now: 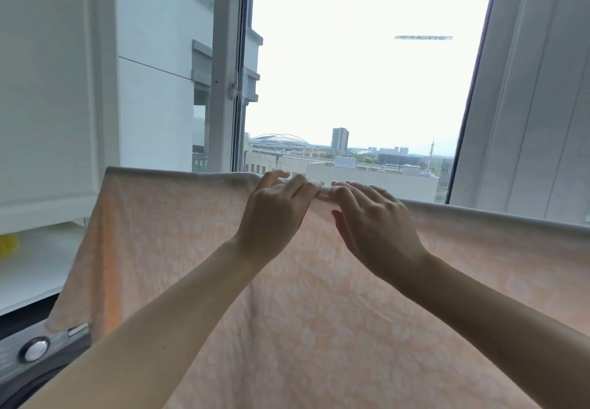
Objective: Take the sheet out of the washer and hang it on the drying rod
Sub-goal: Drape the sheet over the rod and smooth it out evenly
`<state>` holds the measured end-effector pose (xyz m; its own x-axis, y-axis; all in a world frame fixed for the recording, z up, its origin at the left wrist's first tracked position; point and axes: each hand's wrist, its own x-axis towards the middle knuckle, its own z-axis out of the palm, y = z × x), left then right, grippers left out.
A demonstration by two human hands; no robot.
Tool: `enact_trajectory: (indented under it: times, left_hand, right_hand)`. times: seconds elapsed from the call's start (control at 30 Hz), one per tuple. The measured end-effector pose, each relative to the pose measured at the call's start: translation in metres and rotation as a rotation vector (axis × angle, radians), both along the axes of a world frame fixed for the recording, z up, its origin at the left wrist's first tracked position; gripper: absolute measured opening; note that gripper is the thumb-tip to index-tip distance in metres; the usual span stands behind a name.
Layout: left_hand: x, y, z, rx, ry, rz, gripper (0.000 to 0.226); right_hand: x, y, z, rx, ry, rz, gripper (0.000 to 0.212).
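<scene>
Sheet (319, 297) top edge – pinched by left hand (274, 214) & right hand (376, 226).

Left hand (274, 214) and right hand (376, 226) pinch the sheet's (178, 249) top edge.

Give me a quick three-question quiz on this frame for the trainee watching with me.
1. True or false: the sheet is still inside the washer.
2. Where do the left hand and right hand hold the sheet? A. bottom hem B. top edge, close together C. opposite corners
3. What lies behind the sheet?

Key: 1. False, it is out and spread. 2. B. 3. A window with a city view.
</scene>
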<state>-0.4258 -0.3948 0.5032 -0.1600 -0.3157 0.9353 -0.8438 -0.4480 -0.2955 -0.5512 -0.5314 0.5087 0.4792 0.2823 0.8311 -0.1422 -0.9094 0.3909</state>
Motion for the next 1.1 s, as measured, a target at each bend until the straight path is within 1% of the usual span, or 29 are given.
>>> enact_trajectory:
  times: [0.07, 0.13, 0.23, 0.33, 0.43, 0.53, 0.6, 0.7, 0.77, 0.83, 0.9, 0.97, 1.03, 1.1]
  left_hand:
    - [-0.002, 0.001, -0.001, -0.017, -0.042, -0.038, 0.017]
    - [-0.003, 0.003, -0.004, -0.03, -0.066, -0.079, 0.016]
    - [0.001, 0.003, -0.008, -0.05, -0.048, -0.092, 0.015]
    - [0.002, 0.005, -0.009, -0.042, -0.006, -0.106, 0.017]
    - [0.004, 0.014, -0.005, 0.032, 0.019, -0.136, 0.017]
    - [0.015, 0.028, 0.016, 0.118, 0.204, -0.193, 0.01]
    - [0.027, 0.036, 0.038, 0.205, 0.395, -0.188, 0.013]
    - [0.041, 0.043, 0.071, 0.507, 0.691, -0.126, 0.018]
    - [0.047, 0.045, 0.086, 0.678, 0.804, -0.131, 0.02]
    - [0.048, 0.048, 0.095, 0.745, 0.868, -0.14, 0.021]
    - [0.049, 0.052, 0.097, 0.739, 0.925, -0.159, 0.019]
    - [0.05, 0.055, 0.095, 0.693, 0.952, -0.187, 0.014]
    - [0.051, 0.052, 0.091, 0.638, 0.896, -0.186, 0.01]
    - [0.051, 0.046, 0.084, 0.568, 0.789, -0.152, 0.008]
  right_hand:
    - [-0.001, 0.002, 0.004, 0.013, 0.013, -0.077, 0.036]
    - [0.002, 0.003, 0.008, -0.02, 0.027, -0.21, 0.045]
    - [0.01, 0.005, 0.012, -0.069, 0.035, -0.321, 0.052]
    - [0.015, 0.008, 0.006, -0.121, 0.014, -0.287, 0.059]
    - [0.015, 0.007, 0.004, -0.122, 0.01, -0.241, 0.061]
    - [0.014, 0.004, 0.005, -0.143, 0.02, -0.233, 0.059]
    - [0.013, 0.004, 0.005, -0.165, 0.025, -0.212, 0.059]
    - [0.011, 0.004, 0.005, -0.178, 0.028, -0.18, 0.062]
    - [0.011, 0.003, 0.005, -0.175, 0.022, -0.173, 0.063]
    - [0.011, 0.0, 0.004, -0.178, 0.013, -0.157, 0.063]
    - [0.012, -0.002, 0.004, -0.18, 0.01, -0.142, 0.063]
    - [0.012, -0.002, 0.005, -0.188, 0.003, -0.129, 0.062]
    - [0.014, -0.002, 0.005, -0.198, -0.002, -0.121, 0.061]
    - [0.017, -0.003, 0.004, -0.202, -0.013, -0.126, 0.059]
